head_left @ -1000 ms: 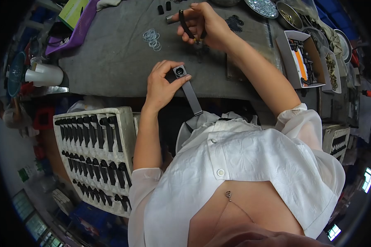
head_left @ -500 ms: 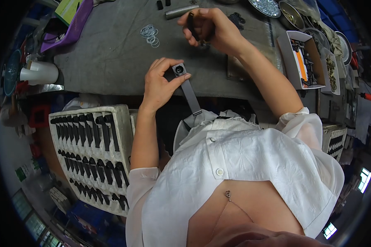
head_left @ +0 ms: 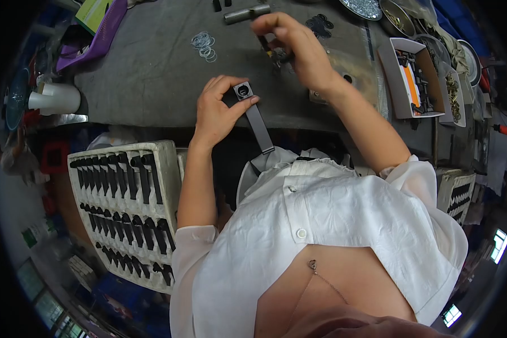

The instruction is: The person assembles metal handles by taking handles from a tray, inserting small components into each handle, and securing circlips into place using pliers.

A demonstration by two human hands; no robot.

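My left hand [head_left: 215, 110] is closed around the square end of a dark grey faucet body [head_left: 258, 129], thumb on one side and fingers on the other. Its round opening faces up, and the long flat bar slants down toward my lap. Up and to the right, above the table, my right hand [head_left: 301, 50] has its fingers curled round a dark-handled tool [head_left: 265, 44], possibly pliers; its lower end is blurred. White rings [head_left: 203, 46] lie in a loose pile beyond my left hand. Black rings [head_left: 319, 26] lie behind my right hand.
A metal cylinder [head_left: 247, 14] lies at the back of the grey table [head_left: 146, 84]. A purple basket [head_left: 104, 36] and white cup [head_left: 56, 98] stand left. At right are a white box [head_left: 399, 79] of dark parts and metal bowls [head_left: 397, 17]. A foam tray [head_left: 172, 197] holds black parts.
My right hand has shifted slightly right and down, turning so that the tool points lower. The left hand and faucet body have barely moved.
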